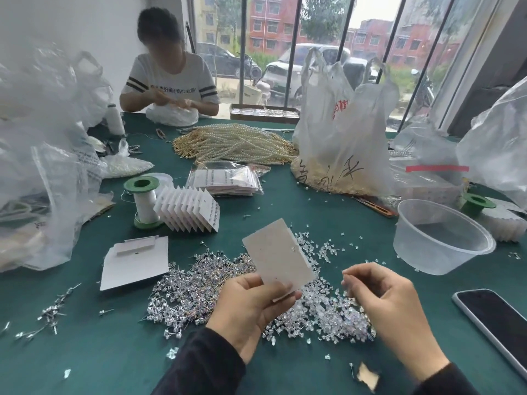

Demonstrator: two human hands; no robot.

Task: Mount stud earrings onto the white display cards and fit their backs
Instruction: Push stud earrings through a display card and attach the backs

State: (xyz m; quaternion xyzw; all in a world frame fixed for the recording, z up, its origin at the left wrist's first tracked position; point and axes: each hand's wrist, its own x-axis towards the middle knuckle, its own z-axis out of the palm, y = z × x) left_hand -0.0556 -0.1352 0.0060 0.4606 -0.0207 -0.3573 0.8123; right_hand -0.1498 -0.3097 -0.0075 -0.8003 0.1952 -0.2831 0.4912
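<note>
Left hand [251, 303] grips white card [278, 255], held tilted above earring pile [194, 283] on near green table [114, 352]. Right hand [382, 295] just right of card, fingers curled; cannot tell if pinching anything.

I'm looking in on a small jewellery-assembly workshop: a green table [85, 352] heaped with loose stud earrings [188, 289], pearl strands [236, 143], thread spools [144, 202] and plastic bags [342, 132] of parts — a second worker [168, 81] seated opposite, by the window [271, 38].
</note>
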